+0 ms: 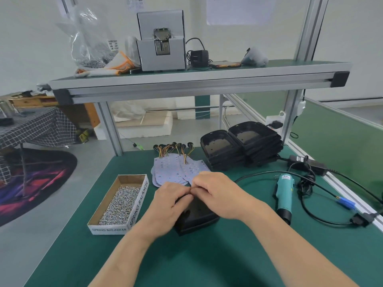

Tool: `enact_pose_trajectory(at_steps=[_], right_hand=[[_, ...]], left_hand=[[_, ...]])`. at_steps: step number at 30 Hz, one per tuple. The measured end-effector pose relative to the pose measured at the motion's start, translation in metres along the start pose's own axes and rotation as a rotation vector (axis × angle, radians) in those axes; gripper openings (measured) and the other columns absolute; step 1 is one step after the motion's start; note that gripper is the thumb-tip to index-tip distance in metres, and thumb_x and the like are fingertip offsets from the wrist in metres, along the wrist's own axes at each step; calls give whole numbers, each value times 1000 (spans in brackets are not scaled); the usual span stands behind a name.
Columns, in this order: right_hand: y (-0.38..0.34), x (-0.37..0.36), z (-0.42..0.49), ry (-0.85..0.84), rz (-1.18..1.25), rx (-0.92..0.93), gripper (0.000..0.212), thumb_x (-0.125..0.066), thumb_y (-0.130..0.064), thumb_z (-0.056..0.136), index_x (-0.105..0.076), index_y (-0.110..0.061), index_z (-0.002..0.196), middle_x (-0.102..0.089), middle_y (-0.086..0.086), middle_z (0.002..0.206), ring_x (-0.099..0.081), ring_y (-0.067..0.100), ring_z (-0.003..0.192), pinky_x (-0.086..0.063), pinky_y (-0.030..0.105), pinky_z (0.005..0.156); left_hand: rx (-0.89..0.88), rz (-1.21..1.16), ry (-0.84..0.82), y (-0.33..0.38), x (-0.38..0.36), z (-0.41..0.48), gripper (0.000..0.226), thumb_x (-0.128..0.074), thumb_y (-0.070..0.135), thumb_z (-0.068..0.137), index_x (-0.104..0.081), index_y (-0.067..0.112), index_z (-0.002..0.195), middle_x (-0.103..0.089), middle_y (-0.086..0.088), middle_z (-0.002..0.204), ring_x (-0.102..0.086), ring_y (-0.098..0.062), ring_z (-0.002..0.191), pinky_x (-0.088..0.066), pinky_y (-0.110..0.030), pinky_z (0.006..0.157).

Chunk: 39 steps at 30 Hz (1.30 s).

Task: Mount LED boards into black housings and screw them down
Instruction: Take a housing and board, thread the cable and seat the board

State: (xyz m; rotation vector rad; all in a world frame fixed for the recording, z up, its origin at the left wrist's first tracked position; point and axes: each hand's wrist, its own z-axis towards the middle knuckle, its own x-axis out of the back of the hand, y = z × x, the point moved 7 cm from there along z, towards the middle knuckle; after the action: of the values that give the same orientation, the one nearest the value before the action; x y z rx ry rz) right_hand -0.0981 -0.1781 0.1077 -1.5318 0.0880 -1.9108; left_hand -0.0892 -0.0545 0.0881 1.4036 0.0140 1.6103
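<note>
My left hand (172,200) curls over the top edge of the black housing (199,219) on the green mat (207,257) — my right hand (216,193) meets it fingertip to fingertip, but what it pinches I cannot tell. Just left, the cardboard box (109,229) holds many silver screws (118,201).
</note>
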Motion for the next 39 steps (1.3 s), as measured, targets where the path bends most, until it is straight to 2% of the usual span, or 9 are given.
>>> enact_pose_trajectory(at_steps=[5, 8, 12, 17, 24, 27, 32, 36, 39], right_hand=[[-10, 16, 1, 189, -74, 17, 28, -49, -21, 101, -45, -17, 73, -40, -7, 70, -42, 19, 69, -41, 38, 63], [-13, 14, 4, 209, -75, 16, 29, -50, -19, 100, -41, -20, 72, -39, -10, 68, -41, 17, 69, -36, 35, 62], [-6, 13, 3, 257, 82, -69, 23, -56, -13, 99, -56, -9, 76, -52, -5, 75, -48, 18, 73, -42, 37, 68], [-7, 38, 5, 125, 52, -113, 22, -51, -20, 102, -58, -14, 81, -52, -9, 79, -49, 14, 77, -43, 33, 74], [-18, 23, 5, -279, -236, -218, 26, -38, -29, 105, -42, -20, 82, -44, -4, 75, -47, 24, 78, -35, 37, 68], [-5, 31, 0, -175, 92, -260, 24, -48, -29, 104, -51, -20, 82, -55, -3, 82, -48, 13, 76, -39, 29, 69], [7, 32, -7, -58, 489, -311, 25, -51, -24, 104, -55, -13, 81, -43, -12, 66, -34, 1, 53, -29, 11, 50], [0, 28, -9, -84, 660, -277, 28, -50, -21, 105, -55, -17, 79, -44, -7, 68, -33, 6, 57, -28, 17, 52], [-6, 31, -10, -74, 714, -231, 27, -49, -21, 106, -54, -14, 80, -51, 2, 72, -33, 7, 57, -26, 21, 53]], left_hand=[[241, 64, 82, -26, -7, -1, 27, -44, 37, 104, -68, 27, 112, -34, 4, 155, -8, -22, 153, -11, -47, 122], [316, -111, 66, -34, -8, -6, 16, -50, 38, 101, -64, 45, 104, -1, 3, 167, 20, -15, 152, 2, -41, 124], [345, -340, 27, -25, -4, -5, 14, -60, 42, 96, -68, 54, 99, -1, 11, 167, 8, 35, 129, -18, -25, 110], [281, -140, 133, -13, 15, 10, 9, -69, 39, 90, -70, 47, 94, -36, 9, 157, -34, -1, 138, -22, -16, 96], [191, 95, 62, 12, 11, 25, 46, -73, 34, 81, -63, 28, 126, -29, 6, 162, -32, -6, 144, -20, -9, 87], [189, -143, 12, 2, 20, 21, 76, -68, 64, 71, -48, 41, 140, -22, 18, 161, -23, 5, 145, -22, -19, 111], [365, -737, 216, -35, 34, 18, 40, -41, 62, 99, -49, 53, 138, -45, 12, 150, -61, -8, 115, -45, -44, 106], [294, -1050, -74, -32, 7, 23, 96, -77, 75, 62, -51, 33, 144, -59, -7, 142, -54, -27, 131, -38, -49, 110], [267, -1128, -149, -30, 0, 28, 89, -88, 64, 54, -65, 28, 132, -72, -7, 119, -71, -23, 98, -53, -40, 88]])
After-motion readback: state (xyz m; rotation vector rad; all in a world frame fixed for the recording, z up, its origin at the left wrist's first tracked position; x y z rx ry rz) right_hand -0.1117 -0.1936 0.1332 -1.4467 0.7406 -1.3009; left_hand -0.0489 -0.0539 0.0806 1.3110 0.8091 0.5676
